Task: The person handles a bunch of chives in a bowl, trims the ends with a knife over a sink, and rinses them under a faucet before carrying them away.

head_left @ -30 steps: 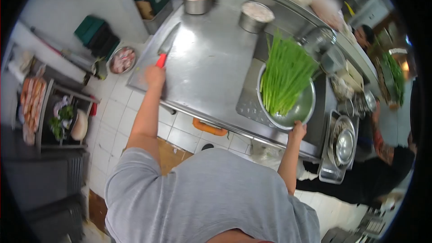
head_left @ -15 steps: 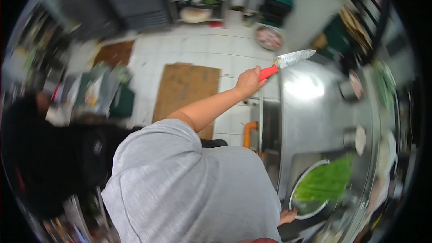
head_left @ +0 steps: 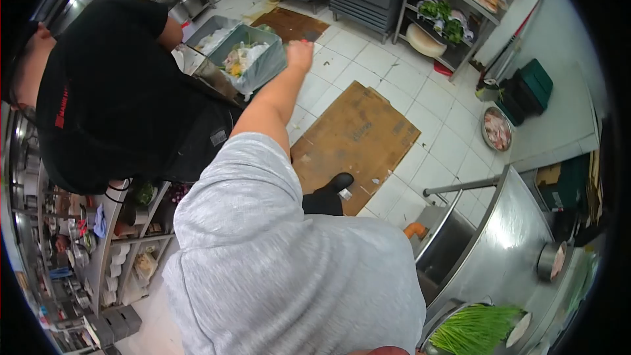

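Note:
My left hand (head_left: pixel 300 56), at the end of a stretched-out arm, is closed on a knife. Only a bit of the knife's red handle (head_left: pixel 305 41) shows at the fist; its blade is hidden. Beyond and left of this hand stands a grey bin (head_left: pixel 259 83) lined with a plastic bag and holding scraps. At the lower right, a metal bowl (head_left: pixel 434 330) in the sink area holds long thin green stalks (head_left: pixel 480 329) that look like chives. My right hand is out of sight.
A co-worker in black (head_left: pixel 125 92) stands close on my left. Flattened cardboard (head_left: pixel 358 138) lies on the tiled floor. A steel counter (head_left: pixel 509 223) with a metal pot (head_left: pixel 551 263) is on the right. A bowl of meat (head_left: pixel 496 128) and a shelf rack (head_left: pixel 453 26) stand farther back.
My view has turned left. My left hand with the knife has swung from over the counter toward the bins and co-worker. My right hand, earlier at the bowl's rim, has left view.

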Tool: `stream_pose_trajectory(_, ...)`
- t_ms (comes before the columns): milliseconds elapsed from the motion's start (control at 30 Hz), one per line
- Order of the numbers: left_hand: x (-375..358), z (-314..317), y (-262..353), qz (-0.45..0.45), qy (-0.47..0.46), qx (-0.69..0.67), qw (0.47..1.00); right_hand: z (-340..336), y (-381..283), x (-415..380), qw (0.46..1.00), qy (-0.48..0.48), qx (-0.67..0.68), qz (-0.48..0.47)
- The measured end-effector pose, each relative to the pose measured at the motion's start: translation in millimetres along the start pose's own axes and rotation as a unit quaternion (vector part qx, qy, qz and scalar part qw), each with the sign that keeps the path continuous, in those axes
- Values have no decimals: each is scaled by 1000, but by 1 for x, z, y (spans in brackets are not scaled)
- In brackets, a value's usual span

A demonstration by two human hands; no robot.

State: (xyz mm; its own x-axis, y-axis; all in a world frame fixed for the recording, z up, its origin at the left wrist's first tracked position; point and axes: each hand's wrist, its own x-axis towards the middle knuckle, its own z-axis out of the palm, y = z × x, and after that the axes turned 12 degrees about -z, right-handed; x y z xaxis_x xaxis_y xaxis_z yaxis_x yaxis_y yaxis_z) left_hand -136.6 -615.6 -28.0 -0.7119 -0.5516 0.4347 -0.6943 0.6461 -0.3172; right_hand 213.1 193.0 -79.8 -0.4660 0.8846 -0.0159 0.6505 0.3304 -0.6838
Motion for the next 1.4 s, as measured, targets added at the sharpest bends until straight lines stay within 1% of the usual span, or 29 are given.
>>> stream_pose_trajectory(67,30,8,-34,-32,-55,26,998,30,-23,-5,1000,-27,-4,-12)
stream_pose_trajectory(100,40,-9,-49,-57,-76,42,995,46,-35,-7,999,-41,-6,-18)
stream_pose_trajectory(167,72,1,-78,-94,-113,86,985,76,-60,-12,997,-67,-8,-29)
stream_pose_trajectory(233,112,21,-110,-116,-126,129,977,106,-86,-20,995,-90,-13,-38)
stream_pose_trajectory(267,129,19,-127,-103,-134,144,975,119,-98,-24,994,-99,-16,-43)
stream_pose_trajectory(300,145,4,-146,-89,-144,159,973,132,-109,-29,993,-108,-17,-46)
stream_pose_trajectory(367,184,0,-188,-74,-143,212,964,153,-130,-36,990,-126,-26,-49)
stream_pose_trajectory(400,200,-8,-207,-108,-146,221,958,162,-139,-40,989,-134,-32,-51)
stream_pose_trajectory(433,223,0,-236,-106,-203,252,940,172,-148,-44,988,-140,-35,-53)
stream_pose_trajectory(467,233,-24,-251,-133,-243,218,936,179,-156,-47,987,-148,-40,-54)
stream_pose_trajectory(500,243,-33,-271,-163,-268,196,929,187,-162,-49,986,-153,-42,-55)
stream_pose_trajectory(567,255,-52,-298,-205,-280,221,912,200,-175,-53,984,-163,-48,-58)
stream_pose_trajectory(600,265,-39,-319,-227,-267,227,909,206,-180,-56,983,-168,-52,-59)
stream_pose_trajectory(633,268,-42,-329,-249,-254,232,905,210,-185,-56,982,-172,-53,-61)
stream_pose_trajectory(667,270,-49,-333,-249,-294,257,886,214,-189,-57,981,-176,-55,-62)
stream_pose_trajectory(800,261,-25,-354,-253,-311,252,881,227,-202,-59,978,-188,-63,-69)
stream_pose_trajectory(933,241,-16,-346,-252,-349,241,870,236,-209,-59,977,-191,-62,-73)
stream_pose_trajectory(967,242,2,-357,-256,-347,237,871,238,-211,-59,977,-192,-61,-74)
stream_pose_trajectory(1067,239,-4,-357,-256,-342,228,875,241,-214,-59,977,-192,-58,-75)
stream_pose_trajectory(1167,256,-3,-381,-286,-331,206,875,243,-215,-60,977,-192,-59,-79)
stream_pose_trajectory(1267,252,-45,-364,-256,-311,263,877,245,-216,-61,976,-192,-58,-82)
stream_pose_trajectory(1300,254,-38,-372,-277,-303,242,879,244,-216,-61,976,-191,-56,-82)
stream_pose_trajectory(1400,246,-23,-380,-300,-277,217,887,246,-215,-62,977,-190,-52,-82)
